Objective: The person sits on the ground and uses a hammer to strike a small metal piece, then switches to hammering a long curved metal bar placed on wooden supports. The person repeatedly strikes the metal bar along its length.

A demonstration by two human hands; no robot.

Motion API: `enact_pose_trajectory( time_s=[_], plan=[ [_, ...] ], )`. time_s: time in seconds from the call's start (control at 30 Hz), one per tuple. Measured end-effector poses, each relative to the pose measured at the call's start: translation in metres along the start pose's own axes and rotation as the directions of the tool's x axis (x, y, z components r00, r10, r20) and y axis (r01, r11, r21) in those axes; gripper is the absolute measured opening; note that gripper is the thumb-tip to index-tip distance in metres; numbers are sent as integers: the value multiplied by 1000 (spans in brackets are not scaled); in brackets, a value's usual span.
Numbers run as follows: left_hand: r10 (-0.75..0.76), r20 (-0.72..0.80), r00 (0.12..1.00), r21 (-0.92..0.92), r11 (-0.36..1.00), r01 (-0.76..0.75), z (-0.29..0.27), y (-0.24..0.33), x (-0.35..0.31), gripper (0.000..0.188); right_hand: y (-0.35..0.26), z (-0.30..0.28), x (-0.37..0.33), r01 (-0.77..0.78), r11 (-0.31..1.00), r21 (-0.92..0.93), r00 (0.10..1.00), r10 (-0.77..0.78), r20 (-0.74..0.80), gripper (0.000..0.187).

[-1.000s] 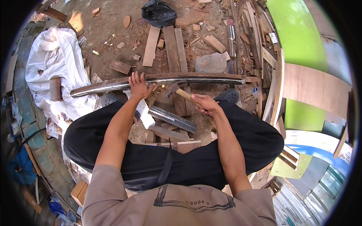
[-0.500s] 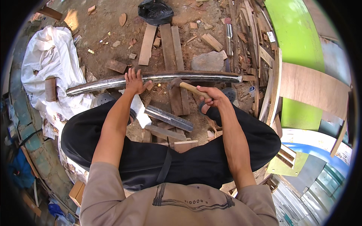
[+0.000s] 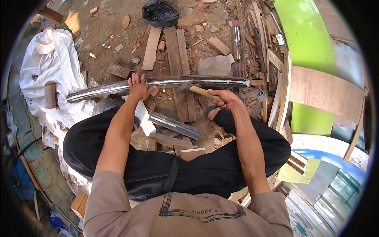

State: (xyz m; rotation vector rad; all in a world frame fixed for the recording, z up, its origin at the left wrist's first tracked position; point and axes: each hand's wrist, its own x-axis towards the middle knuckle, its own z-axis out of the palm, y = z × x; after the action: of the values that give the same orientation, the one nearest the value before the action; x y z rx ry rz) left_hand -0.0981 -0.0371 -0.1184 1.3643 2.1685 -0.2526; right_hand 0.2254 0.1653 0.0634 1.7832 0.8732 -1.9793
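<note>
A long, narrow wooden plank (image 3: 221,81) with a white-streaked edge lies crosswise in front of me. My left hand (image 3: 139,87) rests on its left half, fingers spread, holding nothing. My right hand (image 3: 225,98) is wrapped round the light wooden handle of a hammer (image 3: 202,93). The hammer's head is at the plank's near edge, right of its middle; whether it touches is unclear. Below the plank, between my legs, lies a short dark board (image 3: 173,125) among other wood pieces.
A white sack (image 3: 51,59) lies at the left. Boards (image 3: 173,51) run away from me under the plank toward a black plastic bag (image 3: 160,14). A flat grey stone (image 3: 215,65) sits beyond the plank. Stacked timber strips and a green panel (image 3: 308,35) line the right side.
The whole view has shifted slightly left. My right hand and the hammer have moved a little to the right along the plank. My left hand stays on it.
</note>
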Motion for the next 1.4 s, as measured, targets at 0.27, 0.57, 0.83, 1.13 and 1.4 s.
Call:
enact_pose_trajectory(
  time_s=[0.27, 0.57, 0.83, 1.13, 1.4],
  plan=[
    [11, -9, 1000, -12, 1000, -11, 0, -1, 1, 103, 0, -7, 20, -14, 994, 105, 999, 10, 40, 37],
    [14, 12, 1000, -43, 999, -13, -2, -1, 0, 104, 7, 4, 13, 23, 998, 66, 998, -18, -68, 35],
    [-29, -4, 1000, -44, 999, 29, 0, 2, -7, 104, 3, 56, -8, 70, 994, 82, 977, -52, -207, 27],
    [21, 113, 993, -55, 998, -15, -17, -2, 2, 103, 23, 173, 12, 291, 949, 124, 895, -224, -386, 42],
    [108, 62, 992, -133, 986, -99, -23, -6, -9, 111, 49, 128, -17, 167, 980, 107, 986, -168, 1, 49]
  ],
)
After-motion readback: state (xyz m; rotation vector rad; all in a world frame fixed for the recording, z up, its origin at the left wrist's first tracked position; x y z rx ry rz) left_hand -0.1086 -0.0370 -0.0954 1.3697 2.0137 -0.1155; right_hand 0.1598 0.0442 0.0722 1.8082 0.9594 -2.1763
